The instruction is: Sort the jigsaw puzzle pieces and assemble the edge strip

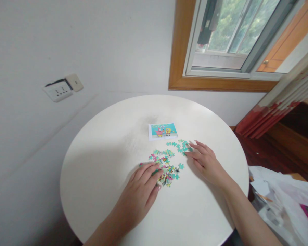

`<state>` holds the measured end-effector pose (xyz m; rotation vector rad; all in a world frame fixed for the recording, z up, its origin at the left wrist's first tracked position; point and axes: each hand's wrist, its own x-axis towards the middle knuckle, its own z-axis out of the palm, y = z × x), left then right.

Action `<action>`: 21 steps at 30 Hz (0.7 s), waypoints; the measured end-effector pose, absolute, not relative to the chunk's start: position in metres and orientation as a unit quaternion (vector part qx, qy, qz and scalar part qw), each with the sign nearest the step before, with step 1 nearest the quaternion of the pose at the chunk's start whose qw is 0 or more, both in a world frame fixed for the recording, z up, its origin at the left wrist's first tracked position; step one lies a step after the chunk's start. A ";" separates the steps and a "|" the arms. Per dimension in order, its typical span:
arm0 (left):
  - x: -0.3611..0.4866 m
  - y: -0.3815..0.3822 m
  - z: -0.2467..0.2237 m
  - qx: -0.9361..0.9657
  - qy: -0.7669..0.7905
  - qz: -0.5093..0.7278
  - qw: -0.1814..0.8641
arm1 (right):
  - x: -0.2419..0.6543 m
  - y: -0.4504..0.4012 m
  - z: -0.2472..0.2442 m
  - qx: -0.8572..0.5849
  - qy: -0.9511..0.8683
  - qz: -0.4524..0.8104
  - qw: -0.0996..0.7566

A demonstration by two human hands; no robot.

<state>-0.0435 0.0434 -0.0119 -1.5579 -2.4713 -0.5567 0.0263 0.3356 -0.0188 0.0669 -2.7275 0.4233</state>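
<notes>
Loose jigsaw puzzle pieces (166, 174) lie in a mixed pile on the round white table (97, 171). My left hand (143, 186) rests over the left side of this pile, fingers stretched out and hiding some pieces. Farther right, a group of mostly teal puzzle pieces (181, 146) is spread out. My right hand (205, 160) touches the right edge of that group with its fingers apart. Behind the pieces lies a small picture card (164, 132) with a pink and a yellow cartoon figure on teal.
A white wall (118, 44) with a socket (59, 90) stands behind the table. At the back right are a wood-framed window (181, 82) and a red-and-white curtain (269, 109). White bags and papers (277, 201) sit beside the table's right edge.
</notes>
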 end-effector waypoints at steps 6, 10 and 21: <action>-0.051 0.039 -0.015 -0.445 -0.844 -0.256 0.151 | 0.026 0.330 -0.013 0.058 -0.965 0.185 0.179; -0.055 0.037 -0.016 -0.419 -0.851 -0.268 0.168 | 0.025 0.328 -0.012 0.069 -0.965 0.187 0.173; -0.057 0.043 -0.013 -0.426 -0.861 -0.229 0.155 | 0.023 0.324 -0.013 0.098 -0.957 0.195 0.192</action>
